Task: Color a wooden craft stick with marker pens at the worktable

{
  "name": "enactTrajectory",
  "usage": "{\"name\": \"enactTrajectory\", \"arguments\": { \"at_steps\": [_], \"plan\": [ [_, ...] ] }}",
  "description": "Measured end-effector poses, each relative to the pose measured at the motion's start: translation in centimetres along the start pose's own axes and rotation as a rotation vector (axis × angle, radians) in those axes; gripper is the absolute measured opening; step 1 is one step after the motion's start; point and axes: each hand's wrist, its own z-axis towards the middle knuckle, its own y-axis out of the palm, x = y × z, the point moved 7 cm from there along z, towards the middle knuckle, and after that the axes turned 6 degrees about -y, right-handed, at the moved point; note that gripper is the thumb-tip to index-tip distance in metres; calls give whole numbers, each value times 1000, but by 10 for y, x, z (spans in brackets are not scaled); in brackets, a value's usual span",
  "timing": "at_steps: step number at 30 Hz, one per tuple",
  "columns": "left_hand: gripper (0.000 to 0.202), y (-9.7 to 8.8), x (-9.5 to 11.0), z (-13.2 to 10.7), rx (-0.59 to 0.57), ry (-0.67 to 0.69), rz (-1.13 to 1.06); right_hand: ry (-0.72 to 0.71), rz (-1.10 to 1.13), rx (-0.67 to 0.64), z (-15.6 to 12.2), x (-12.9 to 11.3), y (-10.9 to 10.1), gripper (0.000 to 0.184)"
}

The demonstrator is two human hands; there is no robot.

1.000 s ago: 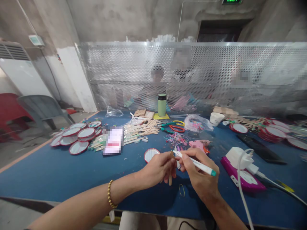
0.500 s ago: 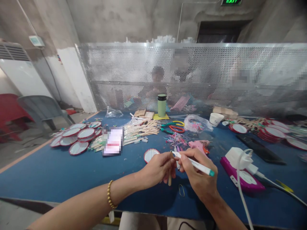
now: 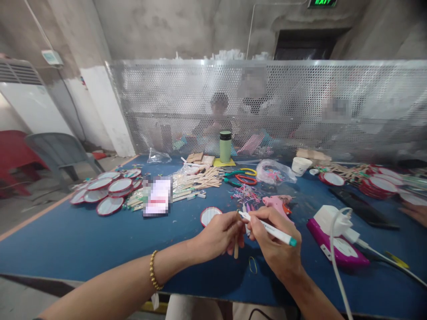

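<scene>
My left hand (image 3: 222, 235) pinches a small wooden stick (image 3: 236, 250), whose lower end pokes out below the fingers. In my right hand (image 3: 278, 244) is a white marker pen (image 3: 271, 229) with a green end, its tip held at the top of the stick. Just behind my left hand lies a round white disc with a red rim (image 3: 211, 216), partly covered by the hand. A thin yellow rubber band (image 3: 253, 265) rests on the table below the hands. Beyond my right hand lies a pink glue gun (image 3: 276, 203).
Red-rimmed discs (image 3: 110, 206) are heaped at left beside a phone (image 3: 158, 196) and wooden sticks (image 3: 203, 180). Pliers (image 3: 245, 178), a green bottle (image 3: 225, 147) and a paper cup (image 3: 300, 166) stand farther back. A purple power strip (image 3: 347, 253) with cables sits right; another person's hand (image 3: 415, 213) shows at the edge.
The pen in my right hand has tilted slightly, its green end a little lower and to the left. Another person's hand has appeared at the right edge. My left hand is nearly still.
</scene>
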Motion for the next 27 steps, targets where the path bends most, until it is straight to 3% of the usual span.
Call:
{"name": "enactTrajectory", "arguments": {
  "at_steps": [27],
  "plan": [
    [50,0,-1,0,-19,3,-12,26,13,57,-2,5,-3,16]
  ]
}}
